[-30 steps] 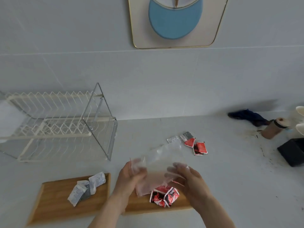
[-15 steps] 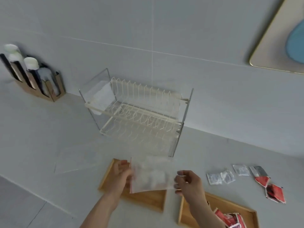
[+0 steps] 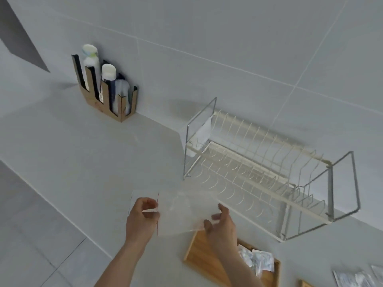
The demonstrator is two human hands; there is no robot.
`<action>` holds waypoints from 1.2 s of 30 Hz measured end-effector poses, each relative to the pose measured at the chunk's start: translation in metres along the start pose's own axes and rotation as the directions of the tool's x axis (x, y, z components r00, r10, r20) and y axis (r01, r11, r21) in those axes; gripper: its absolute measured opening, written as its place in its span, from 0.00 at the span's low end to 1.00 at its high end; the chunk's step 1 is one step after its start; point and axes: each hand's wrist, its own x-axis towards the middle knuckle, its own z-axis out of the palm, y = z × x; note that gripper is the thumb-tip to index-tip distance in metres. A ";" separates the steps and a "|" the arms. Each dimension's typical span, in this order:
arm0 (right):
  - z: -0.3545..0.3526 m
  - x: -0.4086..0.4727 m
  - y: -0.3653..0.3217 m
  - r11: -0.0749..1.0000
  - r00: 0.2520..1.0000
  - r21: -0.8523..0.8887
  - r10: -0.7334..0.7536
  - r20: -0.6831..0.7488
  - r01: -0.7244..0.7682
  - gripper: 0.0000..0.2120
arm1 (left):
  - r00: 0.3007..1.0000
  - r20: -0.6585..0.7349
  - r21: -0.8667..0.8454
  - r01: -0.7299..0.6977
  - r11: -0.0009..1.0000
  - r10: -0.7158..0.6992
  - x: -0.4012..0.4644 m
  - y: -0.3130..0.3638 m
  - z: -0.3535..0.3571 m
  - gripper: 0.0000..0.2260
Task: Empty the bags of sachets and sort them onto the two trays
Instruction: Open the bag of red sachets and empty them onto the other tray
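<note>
Both hands hold an empty clear plastic bag [image 3: 182, 212] with a red zip line above the counter. My left hand [image 3: 143, 216] pinches its left edge at the red line. My right hand [image 3: 220, 223] grips its right lower corner. Under my left hand another flat clear bag [image 3: 136, 196] lies on the counter. A wooden tray [image 3: 202, 255] sits below my right hand with white sachets [image 3: 256, 259] on it. More white sachets [image 3: 352, 278] lie loose on the counter at the bottom right, beside the corner of a second tray [image 3: 305, 283].
A white wire dish rack [image 3: 259, 168] stands against the wall to the right. A wooden holder [image 3: 107, 100] with bottles and cup stacks sits at the back left. The counter's front edge [image 3: 51, 204] runs diagonally at the left.
The view has swung left. Both hands have carried the empty bag left, away from the trays, over the other flat bag. The red sachets and second tray have left the view.
</note>
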 end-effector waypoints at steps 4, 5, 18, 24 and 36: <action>0.031 0.007 -0.030 0.998 0.998 -0.061 -0.028 0.050 0.031 0.35 | 0.999 -0.012 0.089 -0.049 0.995 0.051 0.035 -0.005 -0.026 0.15; 0.036 0.008 -0.033 0.996 0.997 -0.078 -0.043 0.063 0.048 0.35 | 0.998 -0.014 0.111 -0.061 0.992 0.063 0.040 -0.006 -0.030 0.15; 0.094 0.024 -0.059 0.939 0.953 -0.320 -0.028 0.301 0.129 0.46 | 0.982 0.109 0.368 -0.187 0.911 0.157 0.091 -0.035 -0.056 0.18; 0.091 0.026 -0.052 0.856 0.956 -0.469 -0.089 0.279 0.217 0.46 | 0.962 0.139 0.515 -0.273 0.813 0.235 0.094 -0.032 -0.056 0.18; 0.039 0.016 -0.013 0.726 0.974 -0.652 -0.204 0.101 0.220 0.44 | 0.737 0.470 0.662 -0.658 0.359 0.485 0.082 -0.012 -0.002 0.36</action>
